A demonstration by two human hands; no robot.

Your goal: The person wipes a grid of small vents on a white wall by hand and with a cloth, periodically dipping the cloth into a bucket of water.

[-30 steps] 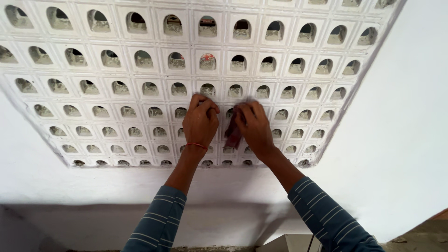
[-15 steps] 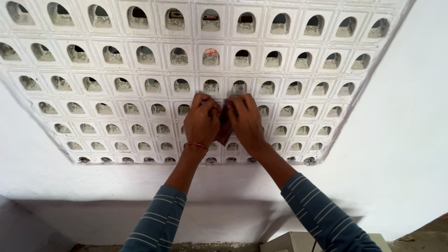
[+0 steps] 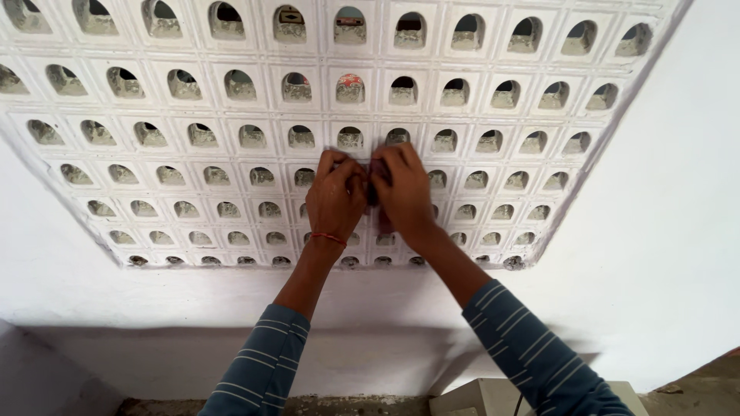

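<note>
The head view looked at a white lattice wall (image 3: 193, 115), a grid of small square cells, each with an arched opening and grey mortar inside. Both hands were raised against this grid, low in its middle part, a few rows above its bottom edge. The left hand (image 3: 337, 196) lay flat against the cells with its fingers bent and close together, and a thin red thread (image 3: 330, 238) went around its wrist. The right hand (image 3: 402, 192) was just beside it, touching it at the fingers, and its fingers were also curled inward. Between the two hands a small dark reddish thing (image 3: 374, 185) showed, pressed against the wall; both hands seemed to close on it, but it was mostly hidden and I cannot tell what it was. Both forearms came up from the bottom edge of the picture in blue sleeves with thin pale stripes (image 3: 262, 366). In the rows above the hands, one opening held something red and pale (image 3: 351, 81), and one in the top row held a small dark box-like piece (image 3: 290, 15); the other openings showed only grey filling. Around the grid the plain white wall (image 3: 663, 231) continued, and at the bottom edge, near the right sleeve, a pale flat block (image 3: 486, 397) stood on rough ground.
</note>
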